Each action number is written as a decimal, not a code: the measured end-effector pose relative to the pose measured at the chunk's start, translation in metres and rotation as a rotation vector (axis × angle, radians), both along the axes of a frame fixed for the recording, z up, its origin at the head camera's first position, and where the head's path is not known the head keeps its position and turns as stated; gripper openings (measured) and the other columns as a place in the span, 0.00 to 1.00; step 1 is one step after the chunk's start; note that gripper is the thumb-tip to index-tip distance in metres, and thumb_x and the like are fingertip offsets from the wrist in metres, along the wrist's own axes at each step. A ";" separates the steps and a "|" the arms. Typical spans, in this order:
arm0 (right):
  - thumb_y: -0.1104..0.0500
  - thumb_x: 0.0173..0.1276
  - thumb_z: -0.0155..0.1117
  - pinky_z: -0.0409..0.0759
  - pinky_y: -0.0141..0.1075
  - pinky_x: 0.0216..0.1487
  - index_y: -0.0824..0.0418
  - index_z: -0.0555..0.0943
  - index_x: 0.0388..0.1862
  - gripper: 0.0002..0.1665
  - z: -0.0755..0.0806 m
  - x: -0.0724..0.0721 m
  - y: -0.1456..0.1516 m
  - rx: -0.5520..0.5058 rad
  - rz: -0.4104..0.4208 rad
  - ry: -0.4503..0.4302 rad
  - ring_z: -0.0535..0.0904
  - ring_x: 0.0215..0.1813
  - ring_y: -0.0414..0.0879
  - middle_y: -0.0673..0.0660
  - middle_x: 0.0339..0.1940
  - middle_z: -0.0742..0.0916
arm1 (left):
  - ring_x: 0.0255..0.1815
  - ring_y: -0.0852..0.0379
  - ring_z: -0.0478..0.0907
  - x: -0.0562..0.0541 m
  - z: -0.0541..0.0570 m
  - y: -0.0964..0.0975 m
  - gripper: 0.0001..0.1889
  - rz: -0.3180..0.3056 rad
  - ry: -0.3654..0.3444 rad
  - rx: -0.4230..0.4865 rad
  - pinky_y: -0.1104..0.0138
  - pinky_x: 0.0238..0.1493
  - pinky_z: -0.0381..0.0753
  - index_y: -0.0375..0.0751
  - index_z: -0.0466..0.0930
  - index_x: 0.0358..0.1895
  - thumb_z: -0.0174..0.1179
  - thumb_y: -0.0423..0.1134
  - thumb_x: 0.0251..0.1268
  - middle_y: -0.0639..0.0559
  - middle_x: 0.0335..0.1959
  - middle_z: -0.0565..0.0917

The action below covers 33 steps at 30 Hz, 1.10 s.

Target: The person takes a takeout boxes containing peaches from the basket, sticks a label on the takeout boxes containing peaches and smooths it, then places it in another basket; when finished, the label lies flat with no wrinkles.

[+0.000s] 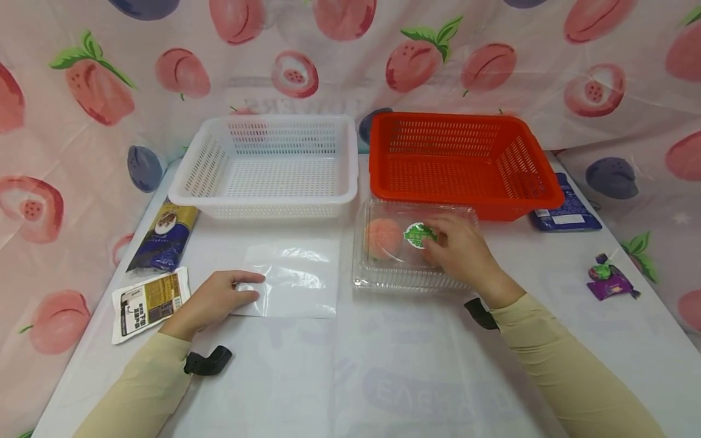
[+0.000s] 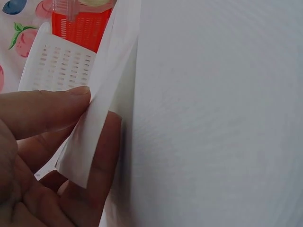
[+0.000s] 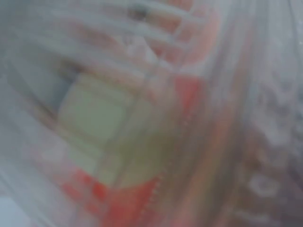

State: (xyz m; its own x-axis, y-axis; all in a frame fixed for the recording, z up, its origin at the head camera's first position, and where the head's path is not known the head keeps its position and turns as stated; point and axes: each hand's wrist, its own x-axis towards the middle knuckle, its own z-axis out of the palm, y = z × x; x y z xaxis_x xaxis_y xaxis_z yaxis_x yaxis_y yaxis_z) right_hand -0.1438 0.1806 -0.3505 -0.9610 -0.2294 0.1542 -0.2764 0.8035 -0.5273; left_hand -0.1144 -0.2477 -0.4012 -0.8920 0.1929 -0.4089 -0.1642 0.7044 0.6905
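In the head view, my left hand [image 1: 213, 298] is at the left edge of a flat, glossy white plastic bag [image 1: 298, 277]. The left wrist view has the thumb and fingers [image 2: 45, 111] pinching the bag's edge [image 2: 102, 127]. To the right, a clear plastic clamshell box [image 1: 378, 281] stands in front of the red basket, a round green-and-white label [image 1: 414, 236] on its lid. Through the lid shows a round, peach-coloured thing [image 1: 383, 238]. Over the lid's right part lies my right hand [image 1: 460, 246], fingers loosely bent near the label. Motion blurs the right wrist view.
A white basket [image 1: 263, 205] and a red basket [image 1: 465, 199] stand side by side at the back. Along the left lie a blue-and-gold packet [image 1: 164, 237] and a white-and-brown packet [image 1: 150, 304]. On the right are a dark blue packet [image 1: 566, 207] and small wrapped sweets [image 1: 610, 283].
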 end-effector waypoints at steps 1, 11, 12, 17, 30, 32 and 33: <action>0.62 0.69 0.63 0.39 0.62 0.75 0.72 0.80 0.60 0.23 0.000 0.000 0.000 -0.001 -0.001 -0.006 0.73 0.62 0.63 0.68 0.54 0.82 | 0.73 0.29 0.56 0.000 0.000 0.000 0.22 -0.002 0.004 0.000 0.36 0.69 0.54 0.40 0.80 0.63 0.63 0.40 0.67 0.31 0.71 0.67; 0.64 0.68 0.64 0.61 0.59 0.66 0.67 0.83 0.54 0.16 -0.004 0.000 0.001 -0.068 0.011 0.010 0.77 0.49 0.60 0.64 0.46 0.85 | 0.74 0.28 0.54 0.000 -0.003 -0.001 0.27 0.002 0.014 -0.023 0.36 0.69 0.54 0.38 0.74 0.69 0.63 0.40 0.68 0.31 0.73 0.63; 0.64 0.68 0.64 0.61 0.59 0.65 0.67 0.83 0.53 0.16 -0.004 0.000 0.001 -0.071 0.019 0.010 0.77 0.46 0.59 0.63 0.43 0.86 | 0.74 0.28 0.54 0.000 -0.003 -0.001 0.28 0.003 0.019 -0.026 0.37 0.69 0.54 0.38 0.72 0.70 0.63 0.40 0.68 0.31 0.74 0.62; 0.64 0.68 0.63 0.49 0.63 0.71 0.68 0.82 0.54 0.16 -0.005 0.000 0.001 -0.075 0.037 -0.005 0.77 0.42 0.59 0.61 0.40 0.85 | 0.74 0.27 0.54 -0.001 -0.004 -0.003 0.33 0.007 0.050 -0.021 0.37 0.69 0.54 0.35 0.66 0.73 0.63 0.38 0.67 0.28 0.74 0.60; 0.65 0.70 0.62 0.76 0.46 0.46 0.68 0.80 0.59 0.20 -0.005 0.001 0.000 -0.087 0.050 -0.071 0.76 0.43 0.54 0.62 0.48 0.85 | 0.70 0.27 0.61 -0.002 -0.003 -0.005 0.40 0.057 0.077 -0.023 0.38 0.67 0.60 0.35 0.57 0.77 0.64 0.38 0.63 0.24 0.74 0.57; 0.65 0.70 0.62 0.76 0.47 0.46 0.68 0.80 0.59 0.20 -0.005 0.001 0.000 -0.097 0.064 -0.076 0.76 0.44 0.54 0.62 0.49 0.85 | 0.68 0.27 0.63 -0.002 -0.004 -0.006 0.40 0.062 0.075 -0.031 0.38 0.66 0.62 0.36 0.56 0.77 0.64 0.38 0.63 0.24 0.73 0.58; 0.65 0.70 0.62 0.77 0.47 0.47 0.68 0.80 0.59 0.19 -0.005 0.000 0.000 -0.104 0.073 -0.080 0.77 0.44 0.54 0.62 0.49 0.85 | 0.68 0.27 0.63 -0.002 -0.004 -0.006 0.40 0.064 0.073 -0.035 0.38 0.66 0.62 0.36 0.56 0.77 0.64 0.38 0.63 0.24 0.73 0.58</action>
State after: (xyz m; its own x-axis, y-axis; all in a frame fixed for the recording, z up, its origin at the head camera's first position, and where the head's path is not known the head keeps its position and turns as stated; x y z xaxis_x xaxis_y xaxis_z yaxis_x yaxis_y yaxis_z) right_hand -0.1436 0.1802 -0.3553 -0.9524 -0.2863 0.1048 -0.2864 0.7226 -0.6291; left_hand -0.1167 -0.2537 -0.4052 -0.9296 0.1214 -0.3480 -0.1597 0.7181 0.6774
